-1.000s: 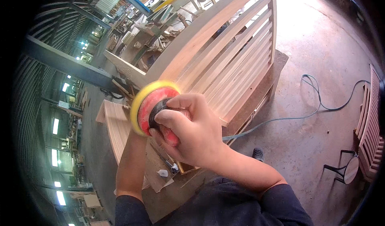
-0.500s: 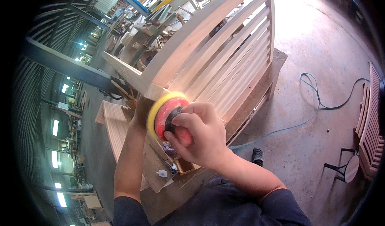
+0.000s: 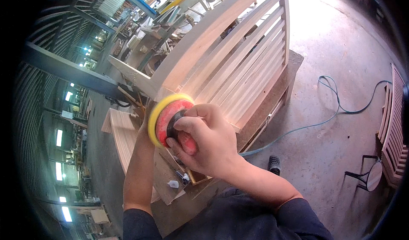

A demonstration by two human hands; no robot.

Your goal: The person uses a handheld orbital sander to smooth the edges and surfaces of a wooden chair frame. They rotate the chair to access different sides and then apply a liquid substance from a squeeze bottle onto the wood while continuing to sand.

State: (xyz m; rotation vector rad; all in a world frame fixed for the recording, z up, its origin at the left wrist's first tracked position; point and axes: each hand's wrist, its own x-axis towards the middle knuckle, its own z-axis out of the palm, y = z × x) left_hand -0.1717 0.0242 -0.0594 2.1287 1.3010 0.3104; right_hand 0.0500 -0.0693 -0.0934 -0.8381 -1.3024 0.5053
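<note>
My right hand is closed round the red and black body of a round power sander. The sander's yellow pad is tilted against the lower corner of a slatted wooden bench frame. A curved top rail and several long parallel slats make up this pale frame. From the lower left my left forearm reaches up toward the same corner. The sander hides my left hand, so its fingers do not show.
The frame rests on a worktable. Below lie a small white bottle and an open wooden box. Stacked slats stand at left. A blue-green hose crosses the floor toward a stool and another slatted piece.
My right hand and the sander have shifted slightly left along the corner of the frame. My left forearm has moved only a little.
</note>
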